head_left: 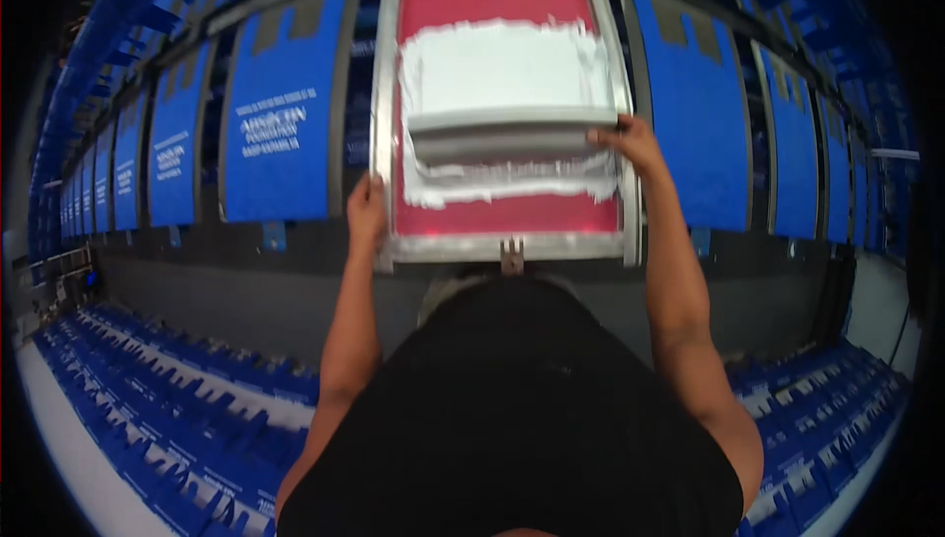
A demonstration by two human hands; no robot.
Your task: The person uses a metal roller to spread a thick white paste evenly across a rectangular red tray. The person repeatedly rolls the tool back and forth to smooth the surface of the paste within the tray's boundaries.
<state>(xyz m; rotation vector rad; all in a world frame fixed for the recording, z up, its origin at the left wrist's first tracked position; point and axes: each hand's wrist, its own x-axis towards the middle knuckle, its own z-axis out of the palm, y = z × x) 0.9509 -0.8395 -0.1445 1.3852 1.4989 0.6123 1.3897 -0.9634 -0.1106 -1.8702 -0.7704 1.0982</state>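
- Screen frame (pixel 385 104) of silver metal, upright in the view and slightly longer than wide, directly ahead of the person's black shirt (pixel 522 409), between two blue panels.
- Its red mesh (pixel 492 0) shows as a strip along the top, another along the bottom and thin margins at the sides.
- White ink (pixel 502 69) covers most of the middle, smooth and solid above, with ragged, streaky edges; the lower part is thinner and broken by grey.
- A long grey squeegee (pixel 512 143) lies crosswise over the ink, spanning nearly the whole mesh, its outline a little blurred.
- Right hand (pixel 633 143): pinching the squeegee's right end between thumb and fingers, beside the right rail.
- Left hand (pixel 365 210): partly curled at the lower part of the left rail; whether it grips firmly, I cannot tell.
- A notched metal bracket (pixel 512 256) sits at the middle of the near rail.
- Blue panels with white print stand in a row, left (pixel 281 114) and right (pixel 694 114).
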